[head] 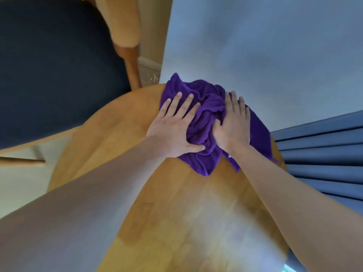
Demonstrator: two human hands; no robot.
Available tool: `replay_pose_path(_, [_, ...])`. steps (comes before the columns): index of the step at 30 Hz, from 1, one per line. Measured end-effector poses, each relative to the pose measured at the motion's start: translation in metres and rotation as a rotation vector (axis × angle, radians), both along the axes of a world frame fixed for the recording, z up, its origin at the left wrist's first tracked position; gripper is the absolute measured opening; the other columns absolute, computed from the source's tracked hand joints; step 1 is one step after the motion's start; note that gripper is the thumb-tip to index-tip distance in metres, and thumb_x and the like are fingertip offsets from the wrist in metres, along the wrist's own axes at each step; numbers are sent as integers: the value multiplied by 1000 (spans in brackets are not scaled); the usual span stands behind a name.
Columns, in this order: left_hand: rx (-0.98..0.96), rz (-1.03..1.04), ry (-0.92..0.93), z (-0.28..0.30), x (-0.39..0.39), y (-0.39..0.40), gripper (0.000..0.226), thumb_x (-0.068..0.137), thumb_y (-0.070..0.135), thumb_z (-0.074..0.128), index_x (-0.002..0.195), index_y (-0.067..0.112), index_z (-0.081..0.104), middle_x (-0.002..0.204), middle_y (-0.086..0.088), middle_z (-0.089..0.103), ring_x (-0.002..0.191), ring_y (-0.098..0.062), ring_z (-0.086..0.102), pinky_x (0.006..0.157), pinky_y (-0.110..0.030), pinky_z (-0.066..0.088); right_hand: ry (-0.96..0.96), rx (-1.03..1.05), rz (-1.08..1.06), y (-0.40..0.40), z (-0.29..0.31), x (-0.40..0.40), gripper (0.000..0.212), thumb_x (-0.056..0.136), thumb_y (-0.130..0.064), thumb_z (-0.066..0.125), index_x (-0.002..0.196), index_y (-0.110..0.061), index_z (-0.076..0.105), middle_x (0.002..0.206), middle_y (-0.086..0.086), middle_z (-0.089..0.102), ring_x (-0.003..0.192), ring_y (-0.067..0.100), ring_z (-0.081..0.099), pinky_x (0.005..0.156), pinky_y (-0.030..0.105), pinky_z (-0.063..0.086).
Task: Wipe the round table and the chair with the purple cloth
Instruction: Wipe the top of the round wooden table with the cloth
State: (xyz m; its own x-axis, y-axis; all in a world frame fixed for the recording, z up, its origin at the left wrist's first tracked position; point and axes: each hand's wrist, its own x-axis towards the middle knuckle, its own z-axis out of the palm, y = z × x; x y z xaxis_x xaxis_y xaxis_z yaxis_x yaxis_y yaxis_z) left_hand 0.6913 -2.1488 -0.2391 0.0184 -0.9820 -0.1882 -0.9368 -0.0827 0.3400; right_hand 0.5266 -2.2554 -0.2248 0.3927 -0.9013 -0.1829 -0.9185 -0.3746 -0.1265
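Note:
A crumpled purple cloth [204, 114] lies on the far edge of the round wooden table [121, 134]. My left hand [172, 126] presses flat on the cloth's left part with fingers spread and straight. My right hand [233, 122] presses flat on its right part, fingers straight and close together. The cloth bunches up between the two hands and hangs slightly over the table's far rim. The chair [59, 71], with a dark seat and a light wooden frame, stands at the left beyond the table.
A pale wall [255, 46] rises right behind the table's far edge. Blue pleated curtain folds [322, 154] hang at the right, close to the table rim. Light floor shows under the chair at the left.

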Motion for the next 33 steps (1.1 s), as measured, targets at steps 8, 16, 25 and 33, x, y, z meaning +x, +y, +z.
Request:
replay_pose_path(8, [16, 153, -13, 4, 97, 83, 116, 79, 89, 44, 165, 28, -6, 173, 1, -15, 158, -27, -17, 129, -45, -7, 11, 10, 34, 63, 3, 110, 86, 84, -43, 30, 163, -16, 9, 171, 10, 4, 157, 30, 2, 128, 49, 5])
replay_pose_path(16, [91, 408, -74, 5, 114, 173, 111, 83, 77, 43, 163, 25, -14, 173, -7, -4, 159, -35, -6, 129, -48, 3, 72, 8, 206, 152, -5, 155, 88, 82, -46, 23, 163, -19, 3, 171, 8, -2, 157, 30, -1, 126, 50, 4])
replay_pose_path(25, [130, 592, -1, 12, 59, 276, 105, 90, 75, 40, 163, 23, -15, 172, -9, -16, 159, -32, -4, 129, -45, 11, 51, 60, 483, 205, 1, 134, 91, 81, -43, 35, 163, -21, 1, 171, 8, -8, 157, 28, -8, 127, 50, -1])
replay_pose_path(33, [101, 809, 4, 13, -41, 353, 97, 94, 68, 36, 165, 8, 3, 171, -15, -14, 159, -36, 2, 129, -43, 16, 32, 73, 764, 272, 1, 88, 89, 80, -48, 22, 163, -22, 3, 171, 8, -10, 157, 28, -10, 127, 51, 1])
